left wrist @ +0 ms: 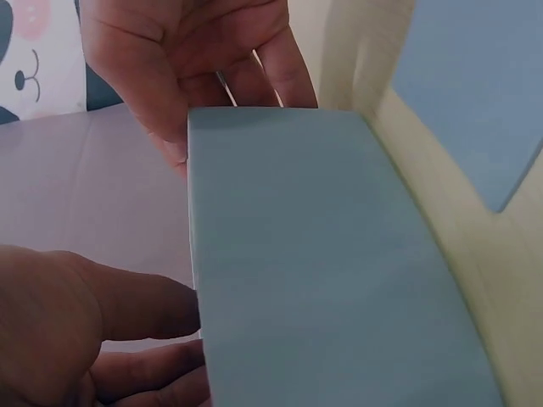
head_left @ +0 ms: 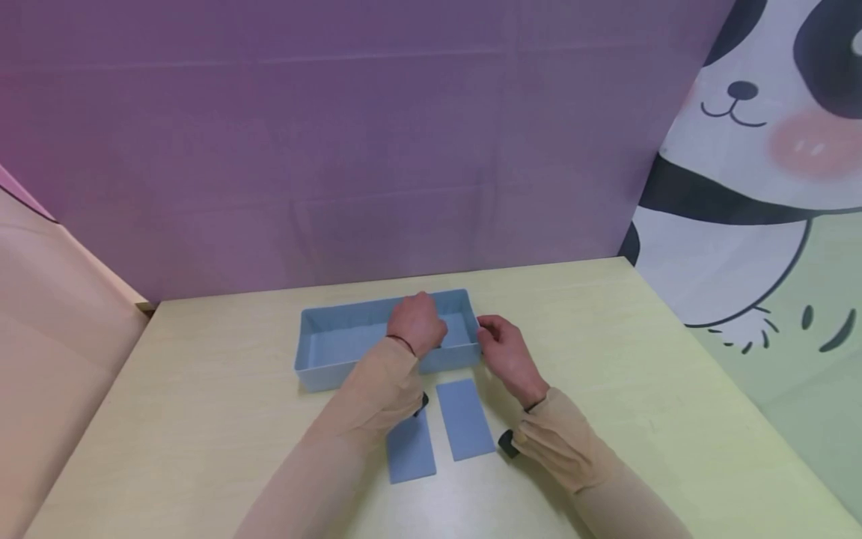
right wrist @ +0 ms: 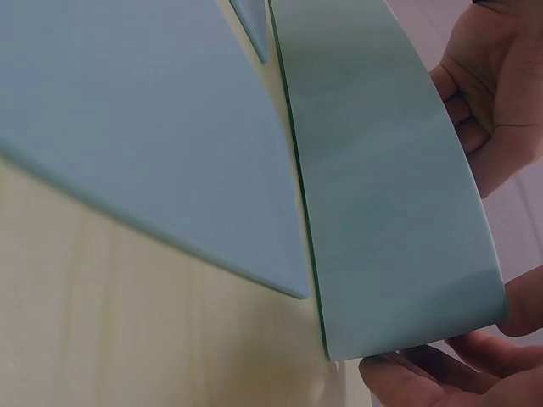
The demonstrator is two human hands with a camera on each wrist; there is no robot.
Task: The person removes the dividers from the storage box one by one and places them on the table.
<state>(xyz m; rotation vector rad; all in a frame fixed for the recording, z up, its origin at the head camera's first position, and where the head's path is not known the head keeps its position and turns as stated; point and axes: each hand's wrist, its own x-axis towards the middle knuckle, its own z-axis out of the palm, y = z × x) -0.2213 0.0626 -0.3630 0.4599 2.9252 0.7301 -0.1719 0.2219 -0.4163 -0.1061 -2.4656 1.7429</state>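
Note:
A long blue open box (head_left: 319,378) stands on the table, its long front wall facing me. My right hand (head_left: 508,355) grips its right end; in the left wrist view the thumb lies over the rim and the fingers (left wrist: 293,72) are outside the end wall. My left hand (head_left: 417,326) reaches down over the box toward its right part. The left thumb (left wrist: 157,309) comes right up to the front rim, with bent fingers beneath it. The front wall hides the left fingertips, so I cannot tell whether they hold anything.
Two flat blue rectangular panels, a left one (head_left: 412,453) and a right one (head_left: 465,419), lie on the wooden table (head_left: 202,419) before the box. The left sleeve partly covers the left panel. A purple backdrop (head_left: 337,150) rises behind the table; a panda-print wall (head_left: 727,254) stands right.

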